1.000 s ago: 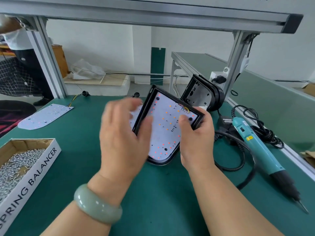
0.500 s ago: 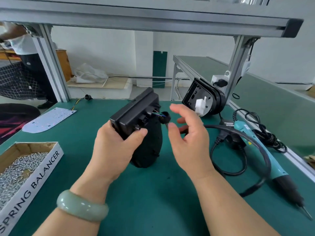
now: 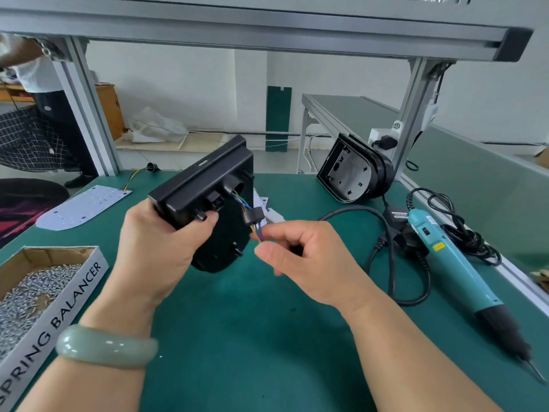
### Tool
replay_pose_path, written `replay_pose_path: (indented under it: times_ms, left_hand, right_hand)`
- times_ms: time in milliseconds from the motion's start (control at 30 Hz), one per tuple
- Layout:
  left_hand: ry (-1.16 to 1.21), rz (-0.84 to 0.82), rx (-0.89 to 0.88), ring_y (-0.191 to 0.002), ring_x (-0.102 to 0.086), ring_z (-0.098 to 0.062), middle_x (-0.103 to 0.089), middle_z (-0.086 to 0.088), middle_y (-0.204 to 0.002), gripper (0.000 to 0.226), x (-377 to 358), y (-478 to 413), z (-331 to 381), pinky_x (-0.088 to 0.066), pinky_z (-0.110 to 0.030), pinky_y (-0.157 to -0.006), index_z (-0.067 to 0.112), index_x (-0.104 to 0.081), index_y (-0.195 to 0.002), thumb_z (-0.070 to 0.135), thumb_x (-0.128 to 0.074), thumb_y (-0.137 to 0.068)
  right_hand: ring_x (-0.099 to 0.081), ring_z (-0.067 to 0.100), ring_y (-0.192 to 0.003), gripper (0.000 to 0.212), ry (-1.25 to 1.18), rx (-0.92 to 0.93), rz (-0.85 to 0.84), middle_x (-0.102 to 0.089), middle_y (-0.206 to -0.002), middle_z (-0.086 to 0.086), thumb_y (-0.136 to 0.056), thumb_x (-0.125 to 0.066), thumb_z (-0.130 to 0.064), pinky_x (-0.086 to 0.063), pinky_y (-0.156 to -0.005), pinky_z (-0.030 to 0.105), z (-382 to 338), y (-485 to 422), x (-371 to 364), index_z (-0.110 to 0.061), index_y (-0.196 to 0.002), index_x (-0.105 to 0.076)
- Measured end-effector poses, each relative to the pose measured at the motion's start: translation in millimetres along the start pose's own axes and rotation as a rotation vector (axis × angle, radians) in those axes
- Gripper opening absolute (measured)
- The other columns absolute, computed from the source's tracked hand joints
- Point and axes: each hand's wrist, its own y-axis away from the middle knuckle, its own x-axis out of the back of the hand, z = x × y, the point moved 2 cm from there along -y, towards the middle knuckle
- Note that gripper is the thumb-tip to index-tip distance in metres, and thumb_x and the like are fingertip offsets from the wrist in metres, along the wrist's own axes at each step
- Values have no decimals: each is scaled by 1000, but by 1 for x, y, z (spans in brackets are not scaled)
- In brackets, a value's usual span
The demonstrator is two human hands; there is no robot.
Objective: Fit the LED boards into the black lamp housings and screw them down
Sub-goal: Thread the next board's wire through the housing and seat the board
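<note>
Head view. The left hand [image 3: 154,248] holds a black lamp housing [image 3: 208,185] above the green counter [image 3: 252,337], just left of centre. The housing is tilted, with its back turned toward the camera and its rounded end pointing down. The left fingers [image 3: 205,224] are clamped on its squared upper end, the thumb lying across the back beside a small stud. A bundle of coloured wires [image 3: 243,201] comes out of a round opening in the back and passes through a black grommet [image 3: 252,217]. A white connector [image 3: 274,217] shows just behind the grommet. The right hand [image 3: 309,263] is close beside the housing, thumb and forefinger closed together on the wires just below the grommet and the other fingers curled. The housing's front faces away, so whether a board sits inside cannot be told. A second housing [image 3: 347,173] stands on edge at the far right of the counter, against the aluminium frame post [image 3: 416,114], its open cavity facing the camera. A loose LED board [image 3: 83,206] lies flat at the far left with its leads trailing off the rear edge. A cardboard box [image 3: 74,295] lettered SPRING BALANCER holds screws [image 3: 26,292] at the near left. A turquoise electric screwdriver [image 3: 457,263] lies at the right, bit toward the camera, beside a looped black cable [image 3: 395,254]. A pale green bangle [image 3: 107,346] circles the left wrist.
</note>
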Motion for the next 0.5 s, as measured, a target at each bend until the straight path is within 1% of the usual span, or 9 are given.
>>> replay_pose_path:
  times_ms: [67,133,167,200,267,333,400,467,500]
  left_hand:
    - [-59,-9,-3,-73,-63,-1,-72,22,-77,34,10,-3,-2,-53,-14,-71,49,-72,-83,21,-70,-64]
    - [-103,-69,-12,-71,-61,4,-71,24,-77,42,10,-1,0,-49,-8,-69,55,-70,-85,19,-68,-64]
    - [-98,-110,-12,-71,-61,7,-71,25,-78,46,7,1,2,-48,-7,-70,58,-69,-86,18,-68,-64]
    - [-101,-147,-7,-71,-61,8,-71,26,-78,47,3,3,4,-48,-6,-70,59,-68,-86,17,-67,-64]
    - [-140,-181,-5,-65,-58,9,-70,26,-74,46,-3,5,7,-46,-4,-66,61,-66,-82,20,-66,-64]
    - [-165,-185,-15,-59,-53,9,-68,25,-69,44,-5,6,10,-44,-2,-61,64,-65,-79,22,-67,-64]
    - [-168,-209,-37,-55,-50,6,-65,23,-64,46,-6,7,10,-41,-2,-56,61,-66,-77,16,-73,-68]
    - [-192,-242,-50,-49,-43,0,-59,17,-57,44,-11,11,11,-38,-7,-49,50,-68,-78,7,-75,-73]
    - [-204,-257,-55,-49,-40,-2,-56,15,-56,39,-14,12,12,-37,-10,-47,48,-67,-79,11,-74,-73]
  right_hand:
    - [-32,6,-51,20,53,4,-9,-38,-55,-8,-88,-59,-27,-30,-52,15,1,0,2,-15,-93,-74]
    - [-34,8,-53,17,193,-57,-32,-43,-57,-8,-92,-57,-26,-32,-55,20,4,2,5,-17,-93,-71]
    - [-40,9,-59,13,276,-102,-48,-51,-63,-9,-93,-57,-25,-35,-60,23,8,3,5,-21,-93,-70]
    - [-46,9,-71,12,348,-146,-63,-59,-76,-9,-94,-55,-22,-37,-67,25,10,5,3,-24,-95,-67]
    - [-50,9,-94,26,405,-212,-47,-63,-99,-12,-93,-50,-10,-40,-77,24,12,7,0,-29,-105,-63]
    - [-57,11,-99,39,232,-237,-26,-68,-103,-20,-92,-49,-4,-44,-77,14,12,7,-1,-33,-118,-57]
    - [-60,-1,-100,40,23,-232,-24,-69,-106,-22,-91,-56,-5,-41,-78,3,11,6,-3,-36,-118,-57]
    - [-58,-10,-101,35,-45,-229,20,-69,-104,-20,-91,-57,-7,-40,-82,3,12,4,-7,-38,-108,-60]
    - [-59,-8,-99,33,-56,-235,49,-70,-101,-19,-93,-56,-7,-42,-84,6,14,3,-9,-38,-105,-60]
